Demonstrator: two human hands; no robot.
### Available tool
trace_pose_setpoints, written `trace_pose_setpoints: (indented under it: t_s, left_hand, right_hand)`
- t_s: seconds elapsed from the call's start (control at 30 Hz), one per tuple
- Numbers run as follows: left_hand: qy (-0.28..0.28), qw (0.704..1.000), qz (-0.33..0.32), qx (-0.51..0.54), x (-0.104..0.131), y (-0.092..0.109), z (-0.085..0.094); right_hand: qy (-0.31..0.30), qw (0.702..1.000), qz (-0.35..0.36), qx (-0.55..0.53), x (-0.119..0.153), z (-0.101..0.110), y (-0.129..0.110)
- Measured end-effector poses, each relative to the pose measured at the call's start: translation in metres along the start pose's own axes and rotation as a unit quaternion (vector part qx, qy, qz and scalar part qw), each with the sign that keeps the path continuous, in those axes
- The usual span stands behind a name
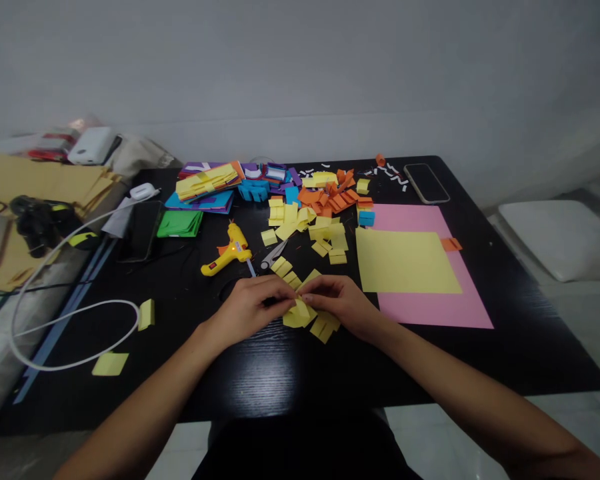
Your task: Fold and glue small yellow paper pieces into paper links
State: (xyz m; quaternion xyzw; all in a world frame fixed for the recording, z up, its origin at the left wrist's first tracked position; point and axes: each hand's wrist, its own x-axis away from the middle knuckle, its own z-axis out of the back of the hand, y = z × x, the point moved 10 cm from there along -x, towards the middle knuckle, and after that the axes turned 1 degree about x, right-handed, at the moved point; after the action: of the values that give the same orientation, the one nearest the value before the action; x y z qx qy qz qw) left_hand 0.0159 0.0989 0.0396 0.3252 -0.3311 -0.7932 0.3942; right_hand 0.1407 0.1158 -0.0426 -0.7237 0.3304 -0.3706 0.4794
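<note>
Both hands meet over the near middle of a black table. My left hand (pixel 257 307) is closed, thumb and fingers pinching a small piece of yellow paper (pixel 297 313). From the other side my right hand (pixel 341 303) pinches the same paper, its fingertips close to the left ones. Part of the paper is hidden by the fingers. Around them lie several folded yellow paper pieces (pixel 323 328), some just under the hands. A yellow glue gun (pixel 234 250) rests left of the pile, beside scissors (pixel 274 255) partly covered by paper.
To the right, a yellow sheet (pixel 407 261) overlaps a pink sheet (pixel 433 310). Folded orange papers (pixel 330 198), a green stack (pixel 180 224) and a phone (pixel 427 183) lie farther back. A white cable (pixel 75 303) loops on the left, near another phone (pixel 141 230).
</note>
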Motion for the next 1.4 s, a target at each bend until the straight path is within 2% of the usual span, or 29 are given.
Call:
trace_pose_setpoints:
  t_s: [0.4, 0.73, 0.93, 1.1, 1.27, 1.4]
  left_hand:
    - [0.027, 0.996, 0.081, 0.041, 0.002, -0.020, -0.002]
    - [0.022, 0.997, 0.068, 0.040, 0.001, -0.019, -0.004]
    - [0.013, 0.987, 0.133, 0.089, 0.002, -0.028, -0.006]
    - [-0.022, 0.978, 0.166, 0.126, 0.003, -0.034, -0.014]
    - [-0.041, 0.973, 0.180, 0.137, 0.004, -0.036, -0.021]
    - [-0.053, 0.973, 0.176, 0.142, 0.004, -0.034, -0.027]
  right_hand:
    - [-0.013, 1.000, -0.011, -0.025, -0.001, -0.002, 0.002]
    - [-0.006, 0.998, -0.046, -0.038, 0.000, 0.001, 0.013]
    - [-0.017, 0.999, -0.022, -0.023, -0.001, -0.002, 0.004]
    - [-0.020, 1.000, -0.006, 0.008, -0.001, -0.004, -0.001]
    - [0.025, 0.999, 0.030, 0.028, -0.003, 0.007, -0.011]
    - [0.112, 0.989, 0.083, 0.054, -0.004, 0.037, -0.045]
